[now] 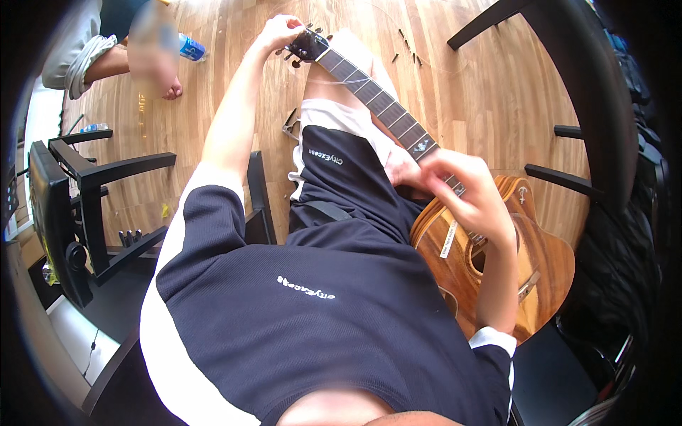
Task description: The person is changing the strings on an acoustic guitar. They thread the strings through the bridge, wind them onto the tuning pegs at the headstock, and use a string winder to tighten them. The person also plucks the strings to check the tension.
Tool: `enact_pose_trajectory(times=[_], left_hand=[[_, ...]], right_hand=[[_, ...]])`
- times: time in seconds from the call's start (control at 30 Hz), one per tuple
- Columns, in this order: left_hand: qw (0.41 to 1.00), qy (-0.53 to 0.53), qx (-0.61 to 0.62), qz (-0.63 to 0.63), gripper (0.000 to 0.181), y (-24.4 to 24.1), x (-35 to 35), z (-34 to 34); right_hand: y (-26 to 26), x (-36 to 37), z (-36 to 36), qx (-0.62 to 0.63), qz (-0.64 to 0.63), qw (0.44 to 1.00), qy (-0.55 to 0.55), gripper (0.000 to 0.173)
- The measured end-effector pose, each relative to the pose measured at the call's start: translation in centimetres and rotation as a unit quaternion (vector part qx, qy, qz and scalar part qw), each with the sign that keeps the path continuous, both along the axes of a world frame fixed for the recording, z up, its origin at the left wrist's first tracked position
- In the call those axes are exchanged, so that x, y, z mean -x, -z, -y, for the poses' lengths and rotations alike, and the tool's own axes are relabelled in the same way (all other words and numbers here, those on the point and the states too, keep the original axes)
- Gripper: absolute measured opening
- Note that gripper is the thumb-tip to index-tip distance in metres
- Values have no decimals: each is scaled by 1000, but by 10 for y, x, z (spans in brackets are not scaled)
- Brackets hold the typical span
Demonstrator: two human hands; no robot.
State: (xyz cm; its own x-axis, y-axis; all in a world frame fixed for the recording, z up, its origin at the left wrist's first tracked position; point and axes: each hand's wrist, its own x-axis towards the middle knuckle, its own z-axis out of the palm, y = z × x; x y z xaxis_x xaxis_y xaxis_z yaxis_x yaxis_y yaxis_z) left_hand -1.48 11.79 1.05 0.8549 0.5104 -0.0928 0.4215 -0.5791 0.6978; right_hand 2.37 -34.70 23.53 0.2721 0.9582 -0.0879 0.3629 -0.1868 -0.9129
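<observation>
An acoustic guitar with a brown wooden body (551, 255) leans at my right side, its neck (391, 112) slanting up to the left across my leg. My left hand (285, 31) has its fingers closed at the edge of the black headstock (310, 45), among the tuning pegs; which part they pinch is hard to see. Over the upper frets near the body is my right hand (461, 178), blurred, with fingers bent; whether it pinches a string is unclear. A loose clear string (333, 82) curves across the neck. A white label with writing lies by the soundhole.
Several black pins (407, 45) lie on the wooden floor (469, 96). A capo (290, 125) is beside my leg. Another person's bare foot (171, 89) and a blue-labelled bottle (192, 49) are at upper left. Black chairs (128, 168) stand left and right.
</observation>
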Motion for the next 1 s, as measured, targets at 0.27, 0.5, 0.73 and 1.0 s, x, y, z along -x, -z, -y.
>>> enact_pose_trajectory(times=[0.27,0.5,0.73,1.0], left_hand=[[995,43,89,-20,19,-5,-3,5],[990,-43,136,-20,19,-4,23,8],[990,-99,82,57,21,-3,11,21],[993,-111,4,29,25,-29,7,26]], right_hand=[[90,-39,-143,-66,251,965,-44,15],[155,-51,-228,-52,277,959,14,18],[179,-61,-264,-40,265,959,93,21],[176,-73,-303,82,13,986,144,25]])
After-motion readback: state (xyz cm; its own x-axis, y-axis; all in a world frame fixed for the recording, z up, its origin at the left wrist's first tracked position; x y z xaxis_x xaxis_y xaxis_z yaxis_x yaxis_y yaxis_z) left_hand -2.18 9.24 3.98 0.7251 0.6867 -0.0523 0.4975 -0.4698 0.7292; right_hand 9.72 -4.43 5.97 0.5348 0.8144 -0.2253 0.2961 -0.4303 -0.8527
